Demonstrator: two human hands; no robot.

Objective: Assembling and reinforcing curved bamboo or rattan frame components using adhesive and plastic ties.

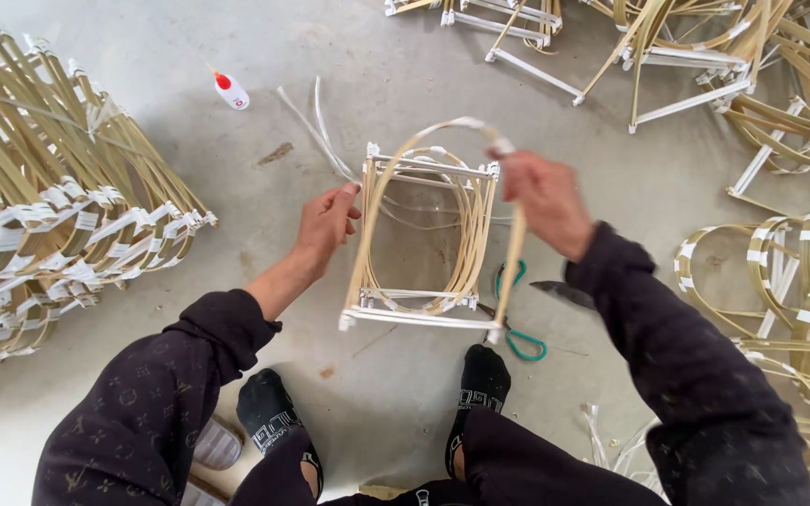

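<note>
A box-shaped frame (pixel 424 314) of thin bamboo strips with white taped corners hangs between my hands above the concrete floor. My left hand (pixel 328 223) grips its left upright strip near the top. My right hand (pixel 546 199) holds the frame's right top corner and pinches the end of a curved bamboo strip (pixel 442 126) that arcs over the top. Several looped strips lie inside the frame. My feet in black socks (pixel 485 375) sit just below it.
A stack of finished bamboo frames (pixel 58 215) fills the left side. More frames and loose hoops (pixel 780 253) crowd the top and right. A small glue bottle with a red cap (pixel 231 91) lies on the floor. Green-handled scissors (pixel 522 342) rest under the frame.
</note>
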